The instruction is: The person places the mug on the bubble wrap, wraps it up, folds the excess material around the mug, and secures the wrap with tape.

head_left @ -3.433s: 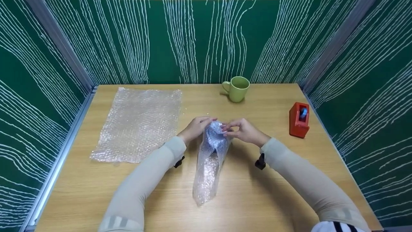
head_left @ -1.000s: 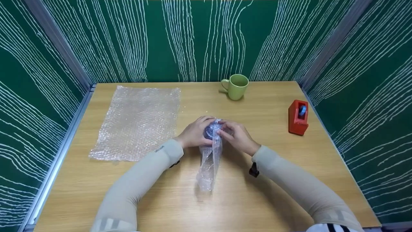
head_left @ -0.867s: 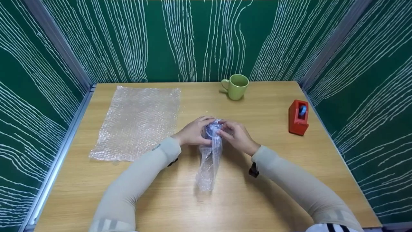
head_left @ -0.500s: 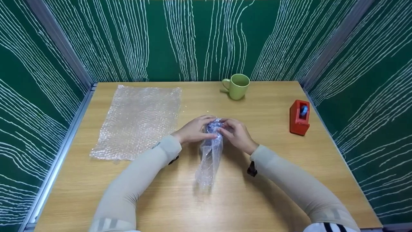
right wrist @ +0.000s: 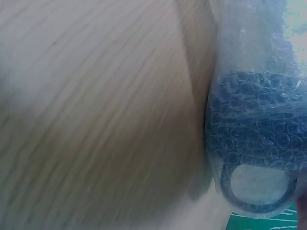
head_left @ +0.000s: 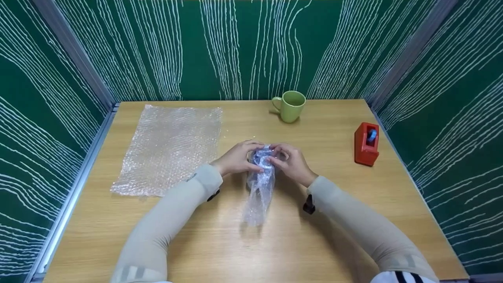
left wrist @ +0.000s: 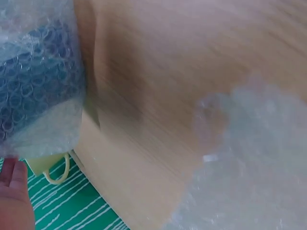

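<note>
A dark blue mug [right wrist: 256, 129] sits inside bubble wrap [head_left: 260, 192] at the middle of the table; its handle shows through the wrap in the right wrist view. My left hand [head_left: 237, 158] holds the wrapped mug from the left, thumb in front and fingers at the far side. From the right, my right hand [head_left: 294, 164] pinches the wrap at the top of the bundle. A loose tail of wrap hangs toward me. In the left wrist view, the fingertips [left wrist: 14, 172] touch the wrap's edge.
A flat sheet of bubble wrap [head_left: 173, 145] lies on the left of the wooden table [head_left: 314, 243]. A green mug [head_left: 291, 107] stands at the back. At the right edge is a red tape dispenser [head_left: 366, 144]. Green walls [head_left: 251, 51] enclose the back and sides.
Both hands have closed in on the mug, and wrap has been folded over its top. The loose tail toward me has become shorter and narrower.
</note>
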`<state>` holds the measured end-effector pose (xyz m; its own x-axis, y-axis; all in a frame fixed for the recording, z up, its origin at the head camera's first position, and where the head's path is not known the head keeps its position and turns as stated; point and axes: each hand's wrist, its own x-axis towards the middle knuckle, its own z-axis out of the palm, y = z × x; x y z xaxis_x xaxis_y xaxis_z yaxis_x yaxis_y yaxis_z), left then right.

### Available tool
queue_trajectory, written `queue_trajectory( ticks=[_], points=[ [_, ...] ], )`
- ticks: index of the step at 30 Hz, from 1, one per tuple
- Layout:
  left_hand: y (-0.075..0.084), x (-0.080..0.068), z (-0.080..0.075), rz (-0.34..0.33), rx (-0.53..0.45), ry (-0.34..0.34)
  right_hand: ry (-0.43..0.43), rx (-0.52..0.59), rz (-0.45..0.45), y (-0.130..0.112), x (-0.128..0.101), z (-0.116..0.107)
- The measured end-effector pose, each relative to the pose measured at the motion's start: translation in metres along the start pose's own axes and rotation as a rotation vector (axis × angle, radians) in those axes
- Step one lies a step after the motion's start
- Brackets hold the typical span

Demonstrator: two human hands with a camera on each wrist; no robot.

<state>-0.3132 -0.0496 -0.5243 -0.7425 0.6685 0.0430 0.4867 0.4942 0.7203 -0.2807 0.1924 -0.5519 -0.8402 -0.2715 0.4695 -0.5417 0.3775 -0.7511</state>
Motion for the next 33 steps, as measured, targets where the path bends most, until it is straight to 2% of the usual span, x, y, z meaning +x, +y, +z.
queue_trajectory(
  ticks=[4,8,12,18,22,27,33],
  points=[
    [0.001,-0.001,0.003,0.017,0.04,0.013,0.014,-0.053,0.014,0.001,-0.002,-0.002],
    [0.001,-0.001,0.004,0.04,0.073,0.009,0.037,-0.092,0.072,0.004,-0.004,-0.003],
    [0.003,0.001,0.002,0.046,0.055,0.014,0.05,-0.066,0.087,0.006,-0.001,-0.003],
    [0.004,0.005,-0.004,0.042,0.065,0.036,0.052,-0.042,0.076,0.012,0.009,0.0],
    [0.001,0.009,-0.007,0.005,0.065,0.048,0.034,-0.087,0.087,0.014,0.014,0.001],
    [-0.002,0.013,-0.012,-0.058,0.067,0.046,0.036,-0.169,-0.031,0.012,0.01,-0.004],
    [-0.003,0.017,-0.015,-0.06,0.044,0.05,0.008,-0.254,-0.228,0.008,-0.007,-0.01]
  ],
)
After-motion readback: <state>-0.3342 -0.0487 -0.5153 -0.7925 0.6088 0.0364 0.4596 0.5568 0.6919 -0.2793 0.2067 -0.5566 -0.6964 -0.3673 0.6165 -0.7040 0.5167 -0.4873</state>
